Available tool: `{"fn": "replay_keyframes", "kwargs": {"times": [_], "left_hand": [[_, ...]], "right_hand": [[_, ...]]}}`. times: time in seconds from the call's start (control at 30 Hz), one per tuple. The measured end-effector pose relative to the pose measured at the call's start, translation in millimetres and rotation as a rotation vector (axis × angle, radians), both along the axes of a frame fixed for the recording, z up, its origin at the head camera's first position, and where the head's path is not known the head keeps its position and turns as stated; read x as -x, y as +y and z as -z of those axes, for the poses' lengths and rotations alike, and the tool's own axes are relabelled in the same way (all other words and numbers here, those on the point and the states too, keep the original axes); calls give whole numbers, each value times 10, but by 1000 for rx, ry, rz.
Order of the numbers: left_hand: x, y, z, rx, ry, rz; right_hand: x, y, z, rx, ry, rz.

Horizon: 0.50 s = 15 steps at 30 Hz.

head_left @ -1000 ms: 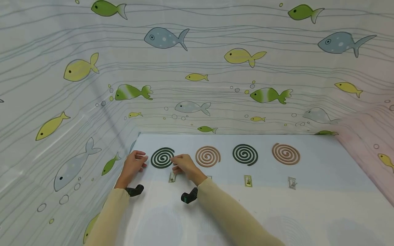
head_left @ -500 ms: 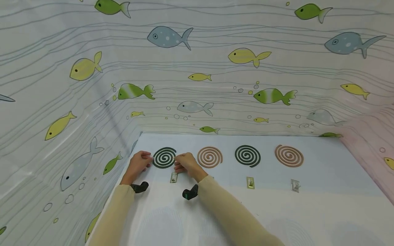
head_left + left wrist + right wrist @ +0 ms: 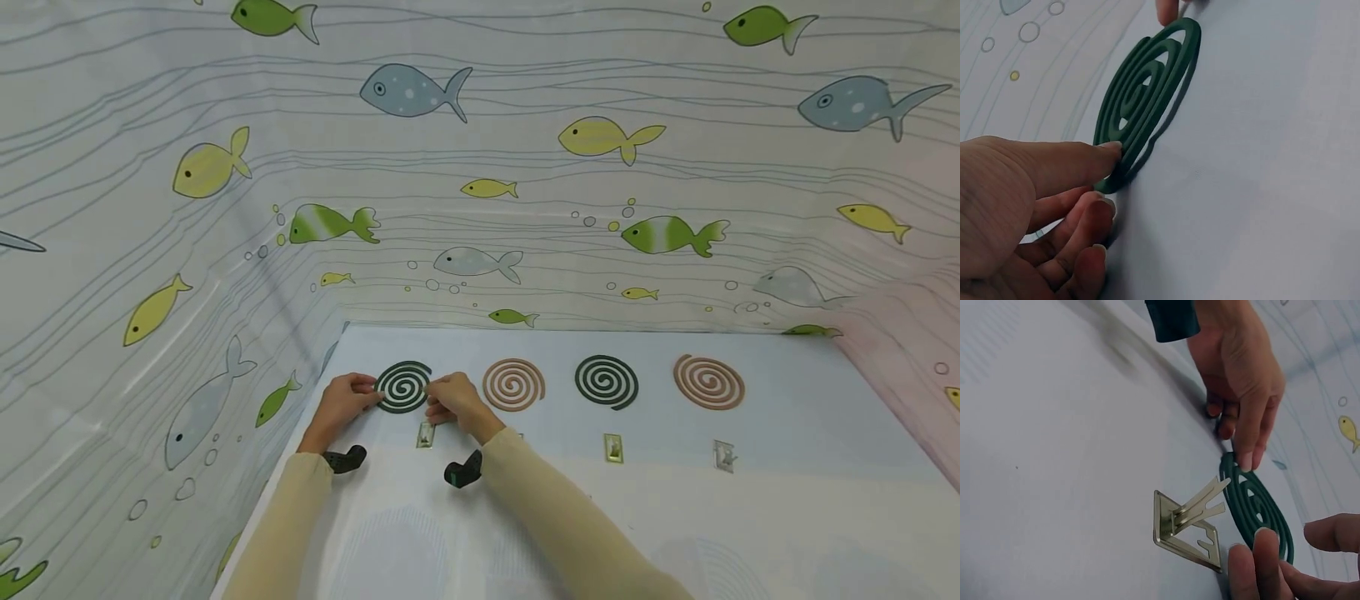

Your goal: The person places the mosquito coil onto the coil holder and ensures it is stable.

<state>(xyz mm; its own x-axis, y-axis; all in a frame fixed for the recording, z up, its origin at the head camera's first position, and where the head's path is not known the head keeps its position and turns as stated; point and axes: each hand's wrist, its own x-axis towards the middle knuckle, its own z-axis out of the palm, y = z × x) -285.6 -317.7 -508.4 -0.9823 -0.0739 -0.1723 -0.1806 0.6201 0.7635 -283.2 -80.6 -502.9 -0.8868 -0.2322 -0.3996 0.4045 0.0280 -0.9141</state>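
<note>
A dark green mosquito coil (image 3: 403, 387) is at the far left of a row of coils. My left hand (image 3: 347, 407) pinches its left edge, thumb on top and forefinger beneath, as the left wrist view shows. In that view the coil (image 3: 1141, 100) is tilted slightly off the white surface and casts a shadow. My right hand (image 3: 459, 404) is at its right edge; in the right wrist view the fingertips (image 3: 1266, 550) are against the coil, with the thumb apart. A small metal coil stand (image 3: 425, 434) with raised prongs lies just below.
To the right lie a brown coil (image 3: 513, 385), another green coil (image 3: 607, 382) and another brown coil (image 3: 708, 383). Metal stands (image 3: 613, 448) lie in front of them, one mostly hidden by my right forearm. Fish-patterned sheeting (image 3: 480, 225) walls the back and sides.
My left hand has moved right and now grips the left edge of the green coil. The right hand has stayed by its right edge. The head view has shifted slightly.
</note>
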Motion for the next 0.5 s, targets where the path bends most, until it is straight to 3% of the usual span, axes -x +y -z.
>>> {"fn": "replay_keyframes", "kwargs": {"times": [0.27,0.5], "left_hand": [[-46,14,15,77,21,49],[-75,25,35,95,38,6]], "right_hand": [[-109,-107,-42,-90,40,-14],[-174,-136,-70,-161,69,64]]}}
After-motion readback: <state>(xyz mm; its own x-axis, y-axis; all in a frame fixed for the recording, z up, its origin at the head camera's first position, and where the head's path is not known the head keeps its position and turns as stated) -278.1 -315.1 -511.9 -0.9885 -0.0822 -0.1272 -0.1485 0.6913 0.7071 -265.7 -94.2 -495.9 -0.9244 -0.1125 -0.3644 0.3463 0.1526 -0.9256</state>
